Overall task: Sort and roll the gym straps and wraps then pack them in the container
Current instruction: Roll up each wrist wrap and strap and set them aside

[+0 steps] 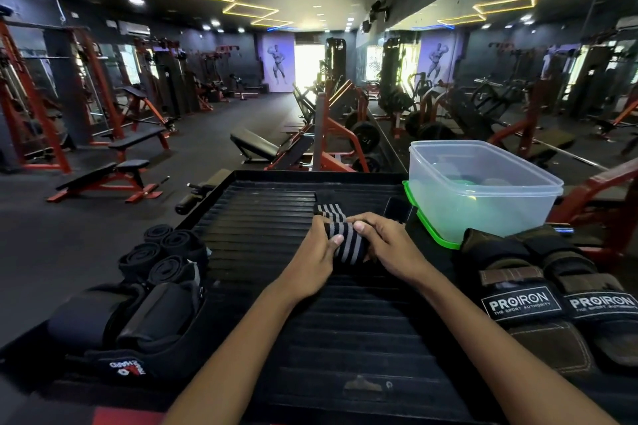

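Both hands (348, 248) grip striped wrap (345, 243); gloves (552, 300) read "PROIRON".

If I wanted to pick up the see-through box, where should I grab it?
Take the clear container by its rim, one hand on each short end, coming down from above. It stands upright and open on its green lid, and it looks too wide for one hand's fingers. The near side is crowded by the gloves.
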